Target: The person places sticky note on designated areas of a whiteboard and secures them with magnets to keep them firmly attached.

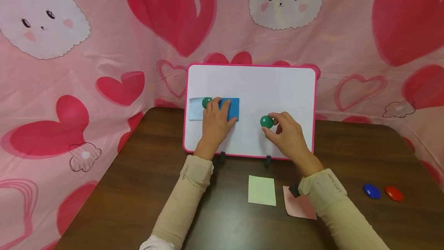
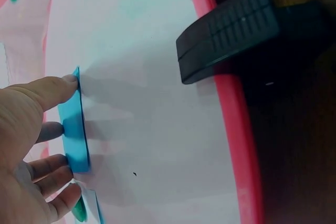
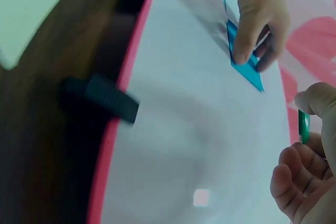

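A white magnetic board with a pink frame (image 1: 251, 84) stood upright on two black clip feet at the back of a dark brown wooden table (image 1: 138, 188). The left hand (image 1: 215, 120) lay flat against the board, its straight fingers pressing a bright blue square paper note (image 1: 233, 108) to the white surface; nothing was gripped. In the left wrist view the fingertips (image 2: 68, 85) met the edge of the blue note (image 2: 73, 124), which stood slightly off the board. Just left of this hand, a pale blue paper note (image 1: 196, 108) was pinned to the board by a round green magnet (image 1: 206, 102), the two notes touching or overlapping (the hand hid the join).

The right hand (image 1: 288, 134) pinched a second round green magnet (image 1: 266, 122) between thumb and curled fingers, holding it at the board's lower middle, well right of the blue note. The right wrist view showed this magnet (image 3: 303, 126) edge-on, close to the board; contact with the surface could not be judged.

On the table in front of the board lay a light green square paper note (image 1: 262, 190) and, just beside it, a pink paper note (image 1: 299, 206) partly covered by the right sleeve. Near the table's right edge sat a blue oval magnet (image 1: 372, 191) and a red oval magnet (image 1: 394, 193), side by side. A pink cloth printed with red hearts and white rabbit faces (image 1: 104, 41) hung behind.
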### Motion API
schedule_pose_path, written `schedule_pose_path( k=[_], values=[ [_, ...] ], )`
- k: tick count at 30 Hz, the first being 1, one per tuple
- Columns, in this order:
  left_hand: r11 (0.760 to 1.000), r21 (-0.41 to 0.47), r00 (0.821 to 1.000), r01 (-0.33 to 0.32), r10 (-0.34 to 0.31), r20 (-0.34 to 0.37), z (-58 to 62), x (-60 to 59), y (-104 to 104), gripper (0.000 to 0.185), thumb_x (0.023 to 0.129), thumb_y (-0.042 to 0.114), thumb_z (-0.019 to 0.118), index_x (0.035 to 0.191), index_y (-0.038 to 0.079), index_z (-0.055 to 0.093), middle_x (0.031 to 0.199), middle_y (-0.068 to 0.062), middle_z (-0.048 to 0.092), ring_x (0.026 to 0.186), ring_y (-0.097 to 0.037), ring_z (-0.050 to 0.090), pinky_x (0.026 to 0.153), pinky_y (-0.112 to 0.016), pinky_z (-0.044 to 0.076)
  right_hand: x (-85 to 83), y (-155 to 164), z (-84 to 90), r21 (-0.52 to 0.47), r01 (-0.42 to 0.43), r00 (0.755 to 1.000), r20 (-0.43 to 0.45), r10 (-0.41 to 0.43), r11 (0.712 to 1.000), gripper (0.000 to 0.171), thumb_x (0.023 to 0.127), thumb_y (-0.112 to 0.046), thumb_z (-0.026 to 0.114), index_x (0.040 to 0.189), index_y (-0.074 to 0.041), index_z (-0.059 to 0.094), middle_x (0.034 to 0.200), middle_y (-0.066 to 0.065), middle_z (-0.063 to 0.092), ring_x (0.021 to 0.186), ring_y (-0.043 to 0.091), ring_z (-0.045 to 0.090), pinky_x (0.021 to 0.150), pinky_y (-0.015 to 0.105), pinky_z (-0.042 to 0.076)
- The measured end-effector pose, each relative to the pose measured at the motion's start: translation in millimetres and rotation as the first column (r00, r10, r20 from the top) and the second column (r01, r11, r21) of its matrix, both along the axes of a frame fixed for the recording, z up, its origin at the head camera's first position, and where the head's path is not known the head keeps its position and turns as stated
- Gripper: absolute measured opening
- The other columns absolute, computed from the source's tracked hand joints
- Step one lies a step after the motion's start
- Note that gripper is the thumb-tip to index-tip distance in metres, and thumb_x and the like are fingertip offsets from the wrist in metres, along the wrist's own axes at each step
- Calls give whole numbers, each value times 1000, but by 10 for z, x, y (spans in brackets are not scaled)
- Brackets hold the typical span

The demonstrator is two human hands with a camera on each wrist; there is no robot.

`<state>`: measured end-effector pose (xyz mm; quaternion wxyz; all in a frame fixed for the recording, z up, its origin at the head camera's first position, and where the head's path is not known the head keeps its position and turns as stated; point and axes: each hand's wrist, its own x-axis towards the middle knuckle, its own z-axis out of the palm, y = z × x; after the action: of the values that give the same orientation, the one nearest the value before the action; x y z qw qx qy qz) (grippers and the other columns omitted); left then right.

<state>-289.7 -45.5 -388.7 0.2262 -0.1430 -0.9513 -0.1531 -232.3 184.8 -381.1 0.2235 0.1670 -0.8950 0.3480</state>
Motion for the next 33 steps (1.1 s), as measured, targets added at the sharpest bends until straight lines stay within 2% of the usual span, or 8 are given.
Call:
schedule_pose_path(
  k=[7,14,20,26,33],
  values=[
    [1000,27,1000,-10,9,13,-13,-6,-7,66,89,41,77,142,7,55,144,-18,43,132,-34,40,102,-48,43,-242,-316,69,50,13,999,49,-16,999,46,88,-18,80,127,-1,62,100,12,57,78,23,55,68,37,51],
    [999,52,1000,-5,5,11,-1,-8,-25,54,88,39,79,127,5,62,143,-17,45,129,-33,42,100,-47,45,-462,-565,99,84,20,996,80,-27,996,49,92,-23,77,132,0,60,109,14,59,91,25,56,84,40,54],
    [995,103,1000,6,-9,26,-13,-26,-36,48,90,33,78,125,4,63,143,-16,46,129,-32,42,100,-47,45,-577,-736,148,125,28,991,123,-43,992,54,94,-27,75,137,0,57,118,15,59,102,25,57,95,41,51],
    [993,116,999,15,-11,-35,-49,-47,-46,54,89,26,80,132,4,55,137,-15,50,122,-32,47,93,-48,47,-670,-878,154,157,27,985,166,-53,987,53,95,-28,72,137,0,56,119,15,57,105,27,57,100,43,49],
    [994,104,999,22,-18,-39,-44,-60,-57,62,90,24,78,142,7,47,137,-15,50,123,-33,46,93,-48,47,-720,-971,125,204,58,993,85,-77,977,50,96,-30,72,133,1,59,116,16,58,106,29,59,98,46,49]
  ],
)
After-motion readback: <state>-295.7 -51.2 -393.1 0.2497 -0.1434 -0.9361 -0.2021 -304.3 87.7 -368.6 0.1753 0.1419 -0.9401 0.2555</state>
